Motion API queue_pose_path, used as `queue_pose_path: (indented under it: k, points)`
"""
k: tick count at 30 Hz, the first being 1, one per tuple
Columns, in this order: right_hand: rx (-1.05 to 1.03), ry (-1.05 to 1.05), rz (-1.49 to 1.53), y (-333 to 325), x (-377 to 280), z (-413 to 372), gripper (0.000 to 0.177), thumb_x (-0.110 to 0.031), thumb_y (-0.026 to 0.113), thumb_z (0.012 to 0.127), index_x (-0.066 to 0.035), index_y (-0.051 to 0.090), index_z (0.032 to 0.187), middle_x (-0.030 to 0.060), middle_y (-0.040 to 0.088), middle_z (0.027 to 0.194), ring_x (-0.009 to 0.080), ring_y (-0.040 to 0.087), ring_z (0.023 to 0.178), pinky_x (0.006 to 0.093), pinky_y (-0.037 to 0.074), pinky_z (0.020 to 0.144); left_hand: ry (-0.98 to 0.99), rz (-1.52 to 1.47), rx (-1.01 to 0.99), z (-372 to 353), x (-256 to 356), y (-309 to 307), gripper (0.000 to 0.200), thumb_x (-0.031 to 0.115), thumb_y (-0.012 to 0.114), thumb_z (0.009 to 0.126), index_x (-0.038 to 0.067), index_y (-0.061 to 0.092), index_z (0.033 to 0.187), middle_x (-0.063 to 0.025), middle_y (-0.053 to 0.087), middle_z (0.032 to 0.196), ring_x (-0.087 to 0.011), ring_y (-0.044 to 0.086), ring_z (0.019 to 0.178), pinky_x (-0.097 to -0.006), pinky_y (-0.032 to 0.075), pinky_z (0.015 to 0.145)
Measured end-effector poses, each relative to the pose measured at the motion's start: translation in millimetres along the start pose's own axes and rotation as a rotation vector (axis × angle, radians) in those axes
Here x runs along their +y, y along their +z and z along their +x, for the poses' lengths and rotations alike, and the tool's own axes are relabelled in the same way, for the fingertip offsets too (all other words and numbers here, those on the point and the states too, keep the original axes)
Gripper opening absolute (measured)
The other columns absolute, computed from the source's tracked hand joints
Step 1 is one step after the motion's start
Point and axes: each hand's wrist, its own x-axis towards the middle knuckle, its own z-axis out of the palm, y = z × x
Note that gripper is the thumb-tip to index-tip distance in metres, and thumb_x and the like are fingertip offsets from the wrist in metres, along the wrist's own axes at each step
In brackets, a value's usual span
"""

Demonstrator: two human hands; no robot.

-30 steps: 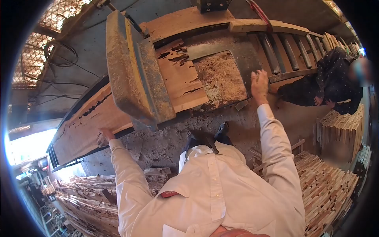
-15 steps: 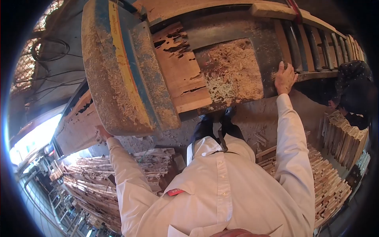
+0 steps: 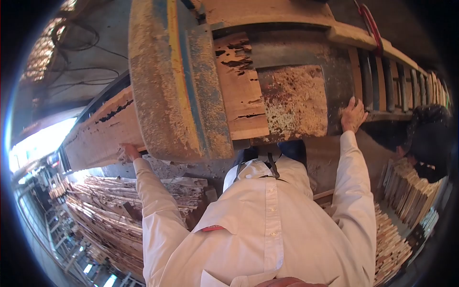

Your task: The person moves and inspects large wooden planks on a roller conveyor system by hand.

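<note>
A wide wooden board with dark, ragged holes lies on the machine bed and passes under a sawdust-covered housing with blue and yellow stripes. Its other part shows left of the housing. My left hand lies on that left part near its lower edge, fingers apart. My right hand rests with spread fingers on the dark metal bed, right of a sawdust-covered plate. No object is in my right hand.
Rollers run off to the right beside a wooden rail with a red clamp. Another person in dark clothing is at the far right. Stacked wood strips stand at the lower left and right.
The camera view has shifted, so the machine appears further right. Left of the housing, more of the board shows, and my left hand lies more fully on it. My right hand remains on the bed.
</note>
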Motion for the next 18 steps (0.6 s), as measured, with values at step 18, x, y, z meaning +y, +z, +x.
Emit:
queue_pose_path:
  k: [18]
  points:
    - [-0.035,-0.027,-0.092,-3.9,-3.8,-0.3,0.07,-0.059,0.029,0.107,-0.003,0.055,0.142,0.0184,0.058,0.146,0.0352,0.047,0.14,0.0524,0.017,0.124,0.015,-0.248,0.031,-78.7,29.3,-28.0,0.085,0.038,0.05,0.103,-0.019,0.012,0.153,-0.0412,0.012,0.162,-0.0477,0.021,0.153,-0.0488,0.025,0.124]
